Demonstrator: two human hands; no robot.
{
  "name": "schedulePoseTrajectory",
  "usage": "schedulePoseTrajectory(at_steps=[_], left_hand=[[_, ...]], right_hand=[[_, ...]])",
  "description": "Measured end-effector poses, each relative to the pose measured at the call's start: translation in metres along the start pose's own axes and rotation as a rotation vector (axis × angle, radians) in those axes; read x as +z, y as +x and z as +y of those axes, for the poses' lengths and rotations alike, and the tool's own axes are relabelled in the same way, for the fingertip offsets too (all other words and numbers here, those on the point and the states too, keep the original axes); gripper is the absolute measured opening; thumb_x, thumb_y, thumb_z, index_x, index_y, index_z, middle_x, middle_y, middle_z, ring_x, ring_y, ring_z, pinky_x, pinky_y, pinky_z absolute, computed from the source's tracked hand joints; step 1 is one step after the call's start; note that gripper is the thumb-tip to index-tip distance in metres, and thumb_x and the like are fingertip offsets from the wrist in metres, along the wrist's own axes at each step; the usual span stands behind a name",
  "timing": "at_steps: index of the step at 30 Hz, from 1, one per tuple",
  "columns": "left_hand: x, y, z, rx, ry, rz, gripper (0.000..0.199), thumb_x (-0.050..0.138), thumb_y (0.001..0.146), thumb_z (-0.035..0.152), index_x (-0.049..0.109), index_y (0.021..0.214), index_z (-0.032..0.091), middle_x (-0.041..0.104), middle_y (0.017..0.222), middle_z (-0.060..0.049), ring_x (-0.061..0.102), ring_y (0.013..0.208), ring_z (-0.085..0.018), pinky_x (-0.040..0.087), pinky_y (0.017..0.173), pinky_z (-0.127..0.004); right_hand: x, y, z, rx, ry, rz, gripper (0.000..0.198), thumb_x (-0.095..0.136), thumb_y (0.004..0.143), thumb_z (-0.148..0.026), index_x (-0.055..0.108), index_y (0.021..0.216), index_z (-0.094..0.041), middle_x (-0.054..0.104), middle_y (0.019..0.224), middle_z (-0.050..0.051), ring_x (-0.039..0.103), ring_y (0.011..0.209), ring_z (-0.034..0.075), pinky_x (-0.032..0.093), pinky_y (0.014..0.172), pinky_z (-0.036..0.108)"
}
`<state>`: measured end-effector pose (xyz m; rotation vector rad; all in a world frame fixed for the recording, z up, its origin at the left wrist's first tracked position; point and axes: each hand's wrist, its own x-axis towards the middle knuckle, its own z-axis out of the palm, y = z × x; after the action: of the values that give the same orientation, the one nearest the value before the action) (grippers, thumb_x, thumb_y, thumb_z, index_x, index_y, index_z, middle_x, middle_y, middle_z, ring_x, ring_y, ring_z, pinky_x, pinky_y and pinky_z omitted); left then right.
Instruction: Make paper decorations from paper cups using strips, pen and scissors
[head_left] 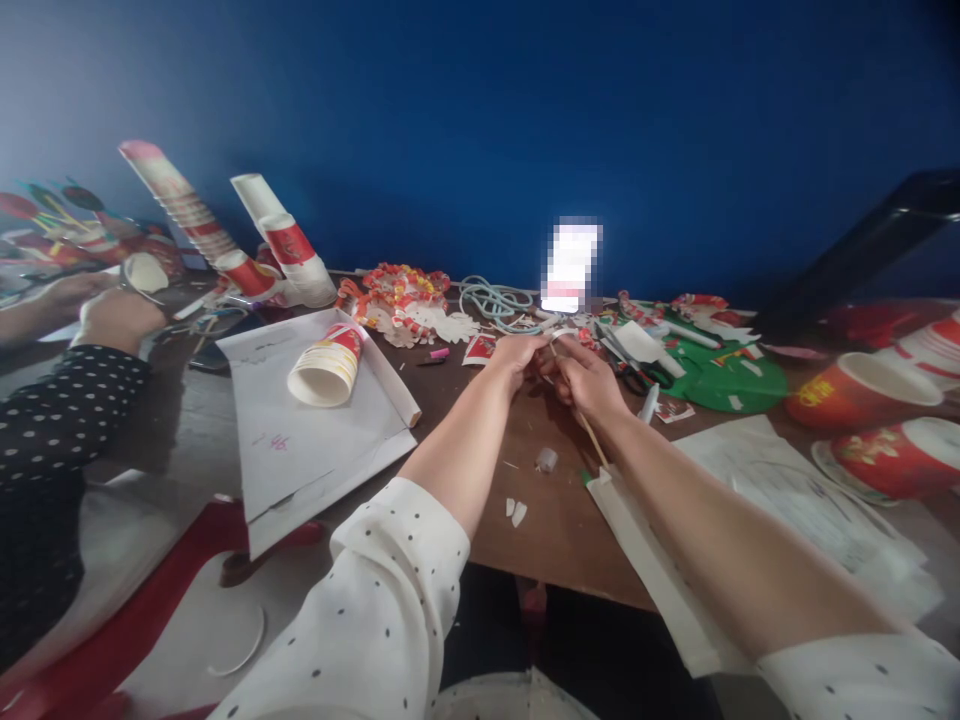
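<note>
Head view: both hands meet over the brown table (555, 520). Right hand (592, 385) has its fingers closed around a thin stick (592, 435), which slants down toward the near edge. Left hand (517, 358) pinches a small white paper piece (559, 335) at the stick's top end, fingertips touching the right hand's (what the piece is, I cannot tell). Scissors (637, 375) lie just right of the hands, beside a green sheet (739, 385). Cups (330, 365) lie on their side on white paper (300, 430) to the left. Another person's hand (116, 315) rests at far left.
</note>
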<state>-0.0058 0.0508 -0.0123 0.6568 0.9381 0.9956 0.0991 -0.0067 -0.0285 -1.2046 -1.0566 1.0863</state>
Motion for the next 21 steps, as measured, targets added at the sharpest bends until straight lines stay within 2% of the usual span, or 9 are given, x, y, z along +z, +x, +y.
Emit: schedulePoseTrajectory(at_steps=[7,13,16,21], left_hand=[[0.0011,0.0001,-0.0004,0.019,0.077,0.003,0.031,0.071,0.081,0.017,0.052,0.056,0.017,0.045,0.045,0.005,0.042,0.04,-0.007,0.033,0.047,-0.022],[0.0042,-0.0032,-0.0003,0.044,0.057,0.062,0.02,0.072,0.079,0.012,0.061,0.062,0.015,0.056,0.055,0.002,0.051,0.047,-0.007,0.043,0.057,-0.023],[0.0043,-0.0048,-0.0003,0.05,0.03,0.043,0.018,0.071,0.079,0.011,0.063,0.064,0.014,0.058,0.057,0.001,0.053,0.051,-0.008,0.046,0.062,-0.024],[0.0028,-0.0061,0.0009,0.053,0.006,0.027,0.021,0.072,0.08,0.012,0.061,0.062,0.014,0.052,0.051,0.003,0.049,0.049,-0.007,0.047,0.062,-0.023]], right_hand=[[0.0,-0.0003,-0.0005,0.019,0.025,-0.038,0.066,0.067,0.071,-0.036,0.06,0.133,-0.017,0.063,0.064,-0.003,0.039,0.041,0.007,0.026,0.036,0.021],[0.0031,0.0035,0.0012,0.052,0.088,0.054,0.061,0.07,0.066,-0.032,0.068,0.123,-0.013,0.052,0.051,-0.006,0.038,0.042,0.008,0.025,0.038,0.02],[0.0051,0.0033,-0.0033,0.088,0.135,0.07,0.058,0.071,0.065,-0.029,0.07,0.12,-0.013,0.051,0.049,-0.006,0.038,0.042,0.008,0.023,0.038,0.02],[0.0046,0.0037,-0.0066,0.135,0.117,0.119,0.059,0.068,0.068,-0.023,0.068,0.125,-0.011,0.048,0.046,-0.006,0.039,0.041,0.01,0.026,0.038,0.021]])
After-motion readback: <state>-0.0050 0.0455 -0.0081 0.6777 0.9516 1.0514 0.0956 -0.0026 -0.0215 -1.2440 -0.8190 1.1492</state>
